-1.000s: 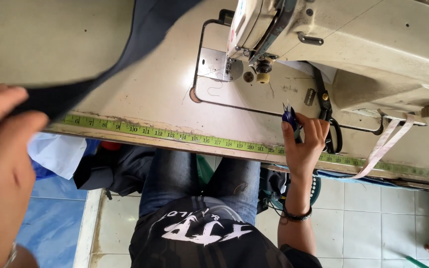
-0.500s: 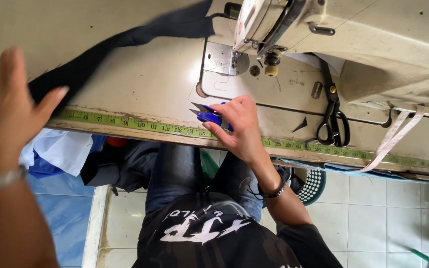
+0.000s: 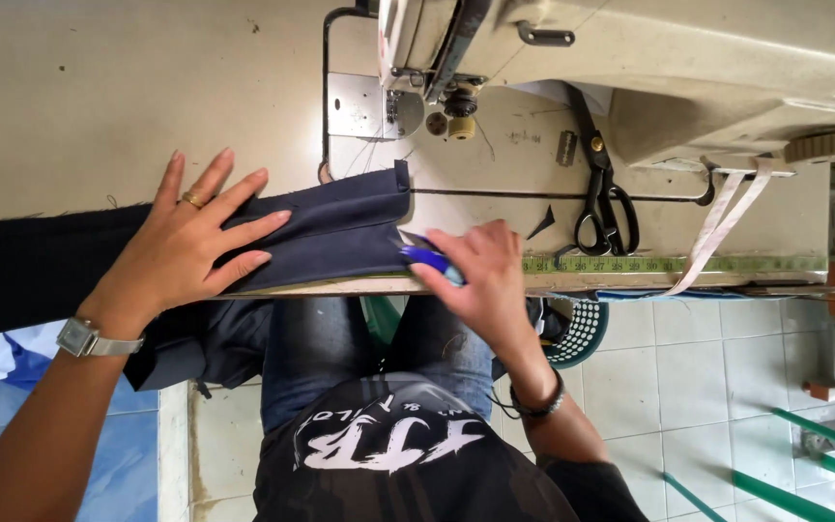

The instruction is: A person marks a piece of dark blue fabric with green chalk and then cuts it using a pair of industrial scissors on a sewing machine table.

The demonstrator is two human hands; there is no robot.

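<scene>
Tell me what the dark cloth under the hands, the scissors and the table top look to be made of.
Dark cloth: navy woven fabric, matte; it folds softly and shows a stitched edge under the left hand.
Scissors: probably metal, dark finish, with black looped handles.
Table top: looks like laminate or painted board, pale beige, smooth but scuffed and stained.

navy fabric | flat, table edge, below needle || blue thread snips | at fabric's right end

left hand flat on navy fabric | right hand grips blue snips at its edge
</scene>
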